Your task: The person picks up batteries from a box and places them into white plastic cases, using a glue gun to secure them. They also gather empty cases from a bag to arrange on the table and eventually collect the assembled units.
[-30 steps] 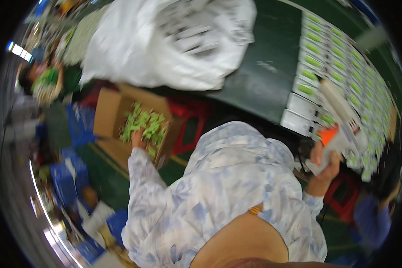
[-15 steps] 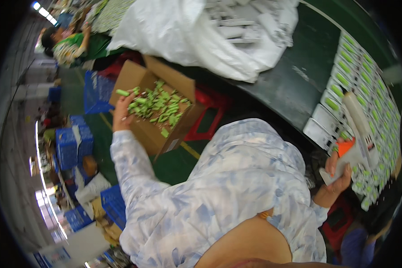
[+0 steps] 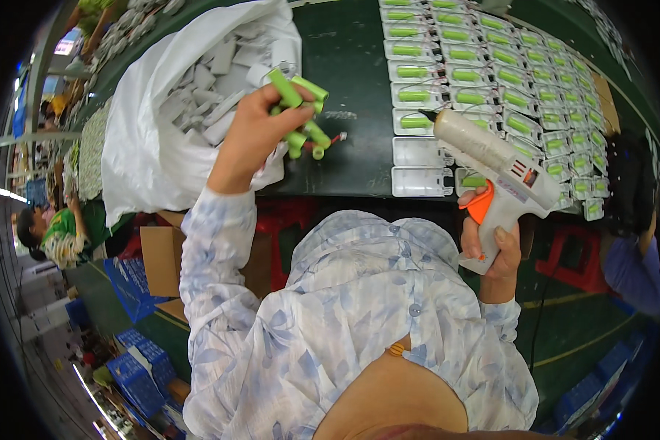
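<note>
My left hand [image 3: 253,136] is closed round several green cylindrical battery cells [image 3: 286,88] with thin wires and a small white plug. It is above the dark green table [image 3: 348,81], beside a white sack [image 3: 136,158]. In my right hand [image 3: 507,253] is a white hot glue gun [image 3: 506,194] with an orange trigger, its dark nozzle pointing up and left. Under the nozzle lie rows of white plastic cases [image 3: 422,152], most with a green cell inside. The two cases nearest the glue gun's left side hold no cell.
Several white plastic parts [image 3: 205,81] fill the open sack. An open cardboard box [image 3: 161,257] stands below the table at left, by red stools [image 3: 576,257] and blue crates [image 3: 136,367]. A person in green [image 3: 70,227] sits far left; a purple sleeve [image 3: 631,268] shows at right.
My left hand has come up from the cardboard box of green cells to above the table, now with several cells in it. The view has turned toward the table; the glue gun stays in my right hand.
</note>
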### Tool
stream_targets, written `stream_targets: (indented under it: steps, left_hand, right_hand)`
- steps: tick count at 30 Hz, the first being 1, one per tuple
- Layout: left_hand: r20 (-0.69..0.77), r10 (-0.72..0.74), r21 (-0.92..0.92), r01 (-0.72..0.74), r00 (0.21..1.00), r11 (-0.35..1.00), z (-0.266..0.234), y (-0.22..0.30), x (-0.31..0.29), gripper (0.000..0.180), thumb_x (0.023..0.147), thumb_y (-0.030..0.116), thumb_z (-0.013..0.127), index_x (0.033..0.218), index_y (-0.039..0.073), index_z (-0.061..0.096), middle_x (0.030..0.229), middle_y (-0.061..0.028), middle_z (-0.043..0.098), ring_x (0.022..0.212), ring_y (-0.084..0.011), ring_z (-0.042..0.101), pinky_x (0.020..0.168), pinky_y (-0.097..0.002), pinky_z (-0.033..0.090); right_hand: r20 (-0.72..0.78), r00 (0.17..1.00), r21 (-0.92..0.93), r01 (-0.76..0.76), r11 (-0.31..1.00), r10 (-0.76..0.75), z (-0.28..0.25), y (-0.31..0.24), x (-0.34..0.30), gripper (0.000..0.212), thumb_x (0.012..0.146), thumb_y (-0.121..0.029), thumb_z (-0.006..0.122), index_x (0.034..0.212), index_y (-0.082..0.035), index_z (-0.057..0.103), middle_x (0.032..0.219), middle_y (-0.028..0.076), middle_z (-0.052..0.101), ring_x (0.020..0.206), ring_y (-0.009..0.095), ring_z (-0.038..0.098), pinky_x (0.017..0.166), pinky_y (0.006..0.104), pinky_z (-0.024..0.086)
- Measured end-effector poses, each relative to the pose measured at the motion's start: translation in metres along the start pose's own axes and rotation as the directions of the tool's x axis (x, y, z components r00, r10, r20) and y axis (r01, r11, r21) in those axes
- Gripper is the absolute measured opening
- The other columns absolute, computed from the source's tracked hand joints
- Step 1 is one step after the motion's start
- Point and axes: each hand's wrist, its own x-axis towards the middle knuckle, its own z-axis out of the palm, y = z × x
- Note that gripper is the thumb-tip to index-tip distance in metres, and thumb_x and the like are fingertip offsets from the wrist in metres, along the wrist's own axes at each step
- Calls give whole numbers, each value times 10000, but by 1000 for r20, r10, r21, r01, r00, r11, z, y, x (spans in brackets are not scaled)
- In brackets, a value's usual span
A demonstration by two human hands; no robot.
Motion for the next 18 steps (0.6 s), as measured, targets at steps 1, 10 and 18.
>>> stream_targets:
  steps: [1,10,18]
  left_hand:
    - [22,-21,16,20,1000,1000,2,-10,18,189,860,60,658,1038,3,629,884,-59,648,825,-176,686,530,-253,503]
    - [-66,630,853,-284,774,438,-10,-27,31,262,786,129,727,1036,61,687,922,-110,692,821,-298,664,713,-363,518]
    - [204,633,819,-484,747,307,22,-65,-19,206,697,-6,706,884,73,674,812,-69,591,745,-269,566,630,-372,447]
  right_hand:
    - [2,1000,1,-7,1000,7,0,1,-3,652,815,-273,643,1290,79,370,1200,318,519,501,148,508,448,270,450]
    - [-50,999,35,18,999,-16,-3,6,-5,632,852,-263,646,1308,54,344,1211,298,487,496,142,505,449,271,455]
    - [-91,996,-30,-3,1000,1,5,3,-3,644,843,-265,656,1311,63,358,1213,310,496,493,144,519,442,261,452]
